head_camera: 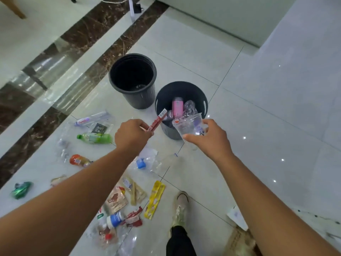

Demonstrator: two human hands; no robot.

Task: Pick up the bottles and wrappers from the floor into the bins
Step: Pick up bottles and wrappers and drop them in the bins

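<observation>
Inside, the nearer bin (184, 89) holds a pink bottle (177, 107)

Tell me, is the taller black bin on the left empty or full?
Nearly empty: the taller black bin shows a dark interior down to its bottom, with only a small unclear scrap there.

Both forearms are bare to the frame edge; no sleeve is visible on either. The left hand (132, 134) and right hand (210, 137) carry no glove, and no ring, watch or band can be seen at the wrists. One leg shows at the lower centre, clad in a black trouser leg (180, 242) with a loose hem. The foot below it wears a pale beige shoe (180, 207), laced, with a rounded toe and a slightly mottled, greenish-cream upper. The other foot is out of frame.
</observation>
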